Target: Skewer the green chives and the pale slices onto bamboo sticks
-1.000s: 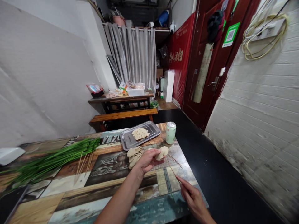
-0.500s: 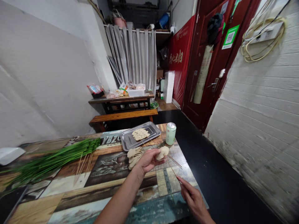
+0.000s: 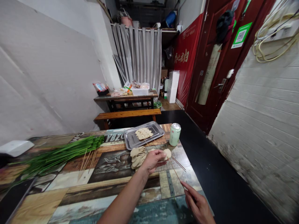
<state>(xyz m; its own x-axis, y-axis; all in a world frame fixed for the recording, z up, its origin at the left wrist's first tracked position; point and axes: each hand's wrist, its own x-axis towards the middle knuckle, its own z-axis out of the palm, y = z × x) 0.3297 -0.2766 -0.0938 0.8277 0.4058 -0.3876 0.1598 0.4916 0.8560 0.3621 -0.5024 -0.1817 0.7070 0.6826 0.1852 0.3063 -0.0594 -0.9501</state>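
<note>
My left hand (image 3: 154,160) is closed on a pale, flat slice (image 3: 167,153) that looks like mushroom, pinched between thumb and fingers. My right hand (image 3: 196,200) grips the lower end of a thin wooden skewer (image 3: 175,173), whose upper end meets that slice; the tip is hidden. Just left of my left hand lies a pile of similar pale slices (image 3: 138,157). Two skewers (image 3: 179,164) rest on the table to the right of the held slice. Beyond my hands, a metal tray (image 3: 129,141) bears skewered pale slices (image 3: 144,133), their sticks pointing toward me.
A green drink can (image 3: 175,134) stands upright near the table's right edge. Long green chives or similar stalks (image 3: 63,155) lie at the left, with several skewers (image 3: 88,159) beside them. A wooden bench (image 3: 128,115) and a second table stand beyond.
The view has turned slightly left, so everything sits farther right in the picture. My hands keep their hold on the slice and skewer, with little other visible change.
</note>
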